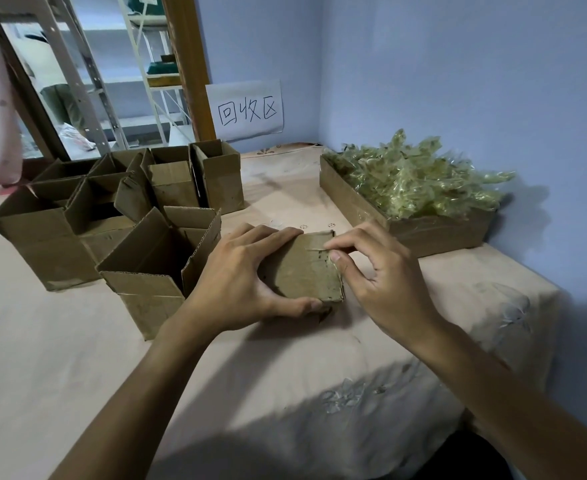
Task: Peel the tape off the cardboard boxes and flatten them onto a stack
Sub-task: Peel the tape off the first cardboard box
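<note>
Left hand round the box — right hand, a pinch on its tape

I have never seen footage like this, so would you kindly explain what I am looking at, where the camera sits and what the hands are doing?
There is no machine here: a person works with bare hands, and the single picture comes from a camera worn on the head, looking down. The left hand grips a small closed box resting on a cloth-covered surface. The right hand pinches the end of a tape strip at the box's far edge, seemingly to peel it. To the left stand several open boxes, flaps up. At the right a shallow cardboard tray holds a heap of crumpled tape. A paper sign hangs on the wall behind.
</note>
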